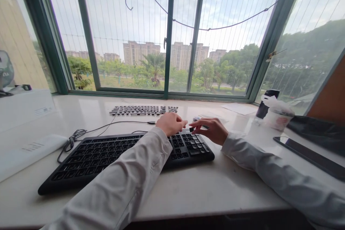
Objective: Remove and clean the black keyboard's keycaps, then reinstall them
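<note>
A black keyboard (88, 161) lies at an angle in front of me, most of its key positions bare sockets. Keycaps (199, 147) sit on its number pad at the right end. My right hand (212, 131), above the number pad's top corner, pinches a small black keycap (191, 129) between thumb and fingertips. Beside it, my left hand (171, 124) hovers over the pad's upper left, fingers drawn together; whatever they hold, if anything, is hidden. Loose keycaps (142, 110) lie in rows behind the keyboard.
A cable (107, 125) with a plug runs behind the keyboard to a coil at left. White boxes (24, 115) stand at far left. On the right are a phone (309, 154), a dark bottle (266, 104) and a plastic-wrapped cup (279, 116). Windows rise behind the counter.
</note>
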The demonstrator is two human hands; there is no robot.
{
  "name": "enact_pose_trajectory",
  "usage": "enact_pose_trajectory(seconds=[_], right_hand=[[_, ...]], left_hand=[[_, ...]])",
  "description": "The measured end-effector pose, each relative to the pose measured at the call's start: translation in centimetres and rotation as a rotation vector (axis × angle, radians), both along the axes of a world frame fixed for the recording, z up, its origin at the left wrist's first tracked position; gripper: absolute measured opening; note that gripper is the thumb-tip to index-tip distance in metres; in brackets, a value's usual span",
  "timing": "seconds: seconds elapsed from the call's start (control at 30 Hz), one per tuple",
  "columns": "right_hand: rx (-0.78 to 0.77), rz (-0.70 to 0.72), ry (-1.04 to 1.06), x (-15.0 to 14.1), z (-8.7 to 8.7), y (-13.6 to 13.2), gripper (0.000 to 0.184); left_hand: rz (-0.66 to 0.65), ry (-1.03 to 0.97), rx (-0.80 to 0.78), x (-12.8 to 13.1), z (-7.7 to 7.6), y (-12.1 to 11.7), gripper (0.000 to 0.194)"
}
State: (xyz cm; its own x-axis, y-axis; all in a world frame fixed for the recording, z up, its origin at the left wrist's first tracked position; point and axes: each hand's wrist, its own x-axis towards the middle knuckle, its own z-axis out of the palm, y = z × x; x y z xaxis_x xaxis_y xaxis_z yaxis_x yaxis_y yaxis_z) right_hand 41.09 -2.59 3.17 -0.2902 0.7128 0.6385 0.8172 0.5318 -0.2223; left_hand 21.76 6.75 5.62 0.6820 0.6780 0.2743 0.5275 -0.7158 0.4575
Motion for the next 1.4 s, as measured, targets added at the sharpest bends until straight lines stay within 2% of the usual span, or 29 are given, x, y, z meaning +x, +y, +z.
enact_pose_trajectory(seconds=[0.07, 0.17, 0.33, 0.5, 0.67, 0.8, 0.93, 1.1, 1.23, 1.4], right_hand=[[0.032, -0.016, 0.005, 0.0, -0.3, 0.0, 0.024], [0.016, -0.03, 0.061, 0.0, -0.6, 0.2, 0.022], [-0.078, -0.02, 0.207, -0.3, -1.2, 0.5, 0.022], [-0.198, -0.023, 0.346, -0.1, -2.1, 1.0, 0.03], [-0.221, -0.02, 0.361, 0.4, -3.0, 1.6, 0.03], [-0.272, 0.028, 0.349, 0.7, -2.9, 1.6, 0.028], [-0.293, 0.051, 0.187, 0.9, -2.2, 1.2, 0.023], [-0.21, -0.023, -0.024, 0.9, -1.4, 0.6, 0.017], [-0.212, 0.043, -0.093, 0.7, -1.0, 0.4, 0.015], [-0.171, 0.102, -0.181, 0.5, -0.7, 0.3, 0.015]], left_hand=[[-0.111, -0.052, -0.177, 0.0, 0.3, 0.2, 0.038], [-0.18, -0.111, -0.348, 0.1, 0.2, 0.5, 0.038], [-0.274, -0.159, -0.458, 0.1, -0.4, 0.9, 0.035], [-0.325, -0.091, -0.382, -0.2, -0.2, 0.8, 0.036], [-0.376, -0.071, -0.349, -0.4, -0.1, 0.6, 0.033], [-0.384, -0.089, -0.334, -0.4, -0.4, 0.7, 0.033], [-0.376, -0.065, -0.301, -0.3, -0.6, 0.9, 0.03], [-0.439, -0.089, -0.075, -0.3, -1.1, 0.9, 0.018], [-0.509, -0.051, 0.039, -0.2, -1.3, 0.9, 0.016], [-0.514, 0.019, 0.131, -0.3, -1.2, 0.9, 0.018]])
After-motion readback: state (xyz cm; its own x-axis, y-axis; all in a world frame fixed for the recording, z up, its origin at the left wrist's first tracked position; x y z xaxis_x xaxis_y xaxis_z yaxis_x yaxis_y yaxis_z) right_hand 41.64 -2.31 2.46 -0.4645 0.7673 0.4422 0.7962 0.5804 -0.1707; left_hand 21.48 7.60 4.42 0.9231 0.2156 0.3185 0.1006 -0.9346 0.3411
